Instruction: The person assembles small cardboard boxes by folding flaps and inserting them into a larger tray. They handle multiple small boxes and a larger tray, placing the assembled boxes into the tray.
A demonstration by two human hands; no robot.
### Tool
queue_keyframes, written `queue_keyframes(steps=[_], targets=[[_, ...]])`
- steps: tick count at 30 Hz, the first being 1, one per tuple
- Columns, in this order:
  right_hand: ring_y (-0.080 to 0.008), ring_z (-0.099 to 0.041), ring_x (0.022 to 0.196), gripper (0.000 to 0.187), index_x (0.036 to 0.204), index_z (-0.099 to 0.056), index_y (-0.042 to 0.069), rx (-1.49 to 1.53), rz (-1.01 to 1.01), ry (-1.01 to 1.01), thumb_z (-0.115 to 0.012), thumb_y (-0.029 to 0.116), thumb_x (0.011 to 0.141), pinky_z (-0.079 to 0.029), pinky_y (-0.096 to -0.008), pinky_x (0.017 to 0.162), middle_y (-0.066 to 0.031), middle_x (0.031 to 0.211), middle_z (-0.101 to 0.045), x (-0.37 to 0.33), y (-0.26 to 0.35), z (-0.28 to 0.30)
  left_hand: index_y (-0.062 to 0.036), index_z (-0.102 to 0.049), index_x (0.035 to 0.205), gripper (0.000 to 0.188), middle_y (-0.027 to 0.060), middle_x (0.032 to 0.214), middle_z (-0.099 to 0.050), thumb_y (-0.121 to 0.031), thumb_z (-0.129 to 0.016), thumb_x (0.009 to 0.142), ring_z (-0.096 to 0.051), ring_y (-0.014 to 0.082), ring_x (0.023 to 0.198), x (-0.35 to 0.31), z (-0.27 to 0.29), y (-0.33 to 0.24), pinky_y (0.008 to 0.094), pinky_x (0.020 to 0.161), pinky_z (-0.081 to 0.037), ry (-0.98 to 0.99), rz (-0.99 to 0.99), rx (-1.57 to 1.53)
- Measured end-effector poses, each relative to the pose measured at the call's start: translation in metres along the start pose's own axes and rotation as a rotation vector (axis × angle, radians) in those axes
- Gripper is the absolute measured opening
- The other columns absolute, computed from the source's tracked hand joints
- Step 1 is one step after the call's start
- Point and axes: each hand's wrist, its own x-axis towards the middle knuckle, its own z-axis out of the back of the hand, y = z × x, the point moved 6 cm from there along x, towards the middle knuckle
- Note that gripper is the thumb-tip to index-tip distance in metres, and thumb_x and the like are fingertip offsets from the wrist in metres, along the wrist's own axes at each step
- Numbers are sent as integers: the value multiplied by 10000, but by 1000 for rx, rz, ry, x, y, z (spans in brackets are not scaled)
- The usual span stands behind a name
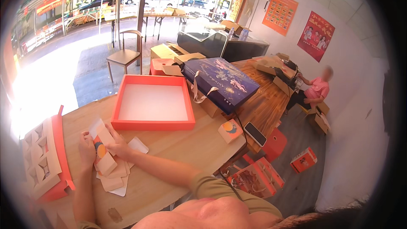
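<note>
Over the left part of the wooden table, my left hand [87, 149] and my right hand [117, 143] both grip a small cardboard box [100, 147] that is partly unfolded. Its printed side shows red with a yellow circle, and a pale flap stands up between my hands. Under and just in front of it lie several loose cardboard pieces [113, 183], cream and white, overlapping one another. A finished small box [231, 130] with a similar print rests near the table's right edge. Beyond my hands stands a large shallow red tray box [153, 124] with a white inside.
At far left is a red carton with a cream divider insert [42, 161]. A dark blue gift bag [220, 80] with ribbon handles lies behind the tray box. A phone [255, 134] sits on a second wooden table. A red stool [274, 143] and a seated person [316, 89] are to the right.
</note>
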Motion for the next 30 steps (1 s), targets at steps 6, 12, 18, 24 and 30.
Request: queue_keyframes(steps=[6, 12, 18, 24, 30], targets=[[-253, -404, 1510, 851, 1674, -298, 69, -143, -153, 53, -566, -81, 881, -387, -365, 1197, -159, 1662, -375, -18, 31, -10, -27, -578, 1295, 308, 177, 1136, -604, -79, -584, 992, -616, 388, 1060, -27, 1, -42, 495, 891, -507, -126, -173, 280], [-286, -370, 1548, 573, 1479, -560, 17, -707, 353, -93, -592, -49, 911, -392, -387, 1214, -162, 1500, -562, -22, 57, -22, -8, -613, 1177, 288, 162, 1180, -570, -35, -666, 895, -575, 379, 1121, -36, 1, -71, 488, 934, -483, -63, -442, 460], [-167, -616, 1264, 319, 1328, -654, 18, -84, -76, 153, -557, 28, 1024, -475, -347, 1130, -110, 1330, -652, -13, 58, -42, -30, -713, 911, 69, 130, 979, -668, -66, -659, 890, -648, 352, 986, -37, -12, -65, 476, 838, -527, 28, -490, 528], [-271, -451, 1484, 655, 1586, -395, 39, 111, -212, 31, -414, -52, 938, -355, -396, 1254, -195, 1545, -490, -3, 10, -25, -25, -723, 1095, 178, 108, 754, -679, -87, -613, 970, -663, 312, 658, -23, -2, -36, 440, 626, -523, -85, -352, 326], [-289, -374, 1539, 634, 1613, -347, 52, 196, -248, 219, -497, 25, 998, -315, -407, 1281, -182, 1629, -403, -8, 7, -29, -43, -645, 1334, 374, 84, 688, -602, -105, -613, 966, -592, 215, 604, -22, 5, -132, 367, 589, -465, 20, -321, -53]])
